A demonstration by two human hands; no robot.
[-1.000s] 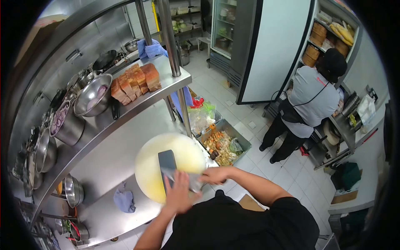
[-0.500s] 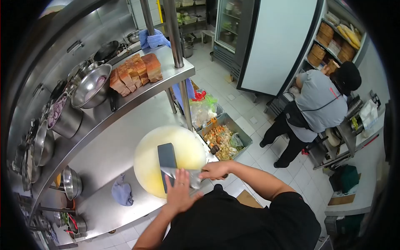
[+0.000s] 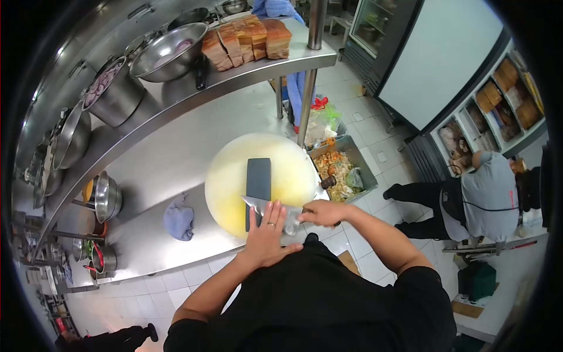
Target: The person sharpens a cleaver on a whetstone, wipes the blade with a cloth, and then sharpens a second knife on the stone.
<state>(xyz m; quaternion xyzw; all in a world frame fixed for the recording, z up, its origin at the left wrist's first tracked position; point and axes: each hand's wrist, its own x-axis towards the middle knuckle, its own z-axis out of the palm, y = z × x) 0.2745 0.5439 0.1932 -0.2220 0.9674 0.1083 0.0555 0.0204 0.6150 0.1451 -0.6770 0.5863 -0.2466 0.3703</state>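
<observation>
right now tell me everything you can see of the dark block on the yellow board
The dark block is a flat, dark grey rectangular slab, matte like a sharpening stone. It lies lengthwise on the round yellow cutting board, its near end toward the person. A cleaver blade lies flat across that near end. The left hand presses fingers on the blade; the right hand grips the handle end.

floor (image 3: 375, 126): white tile | steel counter (image 3: 170, 158) under steel shelf (image 3: 176, 94) | open fridge door (image 3: 446, 58)
</observation>
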